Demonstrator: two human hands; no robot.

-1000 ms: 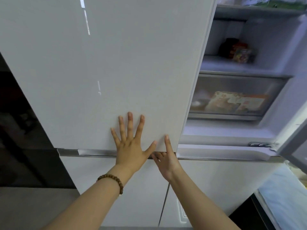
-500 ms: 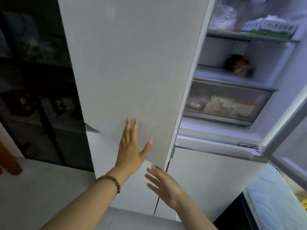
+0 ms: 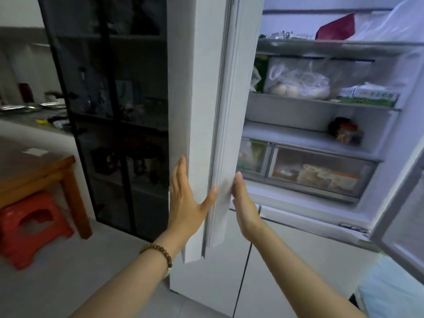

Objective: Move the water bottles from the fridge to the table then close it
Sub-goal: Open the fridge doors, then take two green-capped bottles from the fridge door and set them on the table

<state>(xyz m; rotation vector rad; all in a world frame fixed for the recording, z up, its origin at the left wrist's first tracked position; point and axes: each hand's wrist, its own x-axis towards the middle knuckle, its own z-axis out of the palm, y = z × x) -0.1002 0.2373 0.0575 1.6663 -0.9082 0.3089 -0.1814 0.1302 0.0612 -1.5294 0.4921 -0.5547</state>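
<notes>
Right now the left hand (image 3: 185, 203) is lying flat, fingers together, on the outer face of the fridge door (image 3: 202, 111), while the right hand (image 3: 244, 203), also flat and unclenched, is touching its inner edge. No water bottles are showing on the shelves (image 3: 321, 104). Swinging it wider by that edge, keeping fingers off the hinge side, seems best.

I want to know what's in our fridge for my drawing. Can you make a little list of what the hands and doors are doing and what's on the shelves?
left hand: flat, fingers open, on the outer face of the left fridge door
right hand: open, on that door's inner edge
left fridge door: partly open, seen edge-on
right fridge door: open
top shelf: red packet
middle shelf: clear bag, green-and-white cartons
water bottles: none visible
nearby: wooden table, red stool
</notes>
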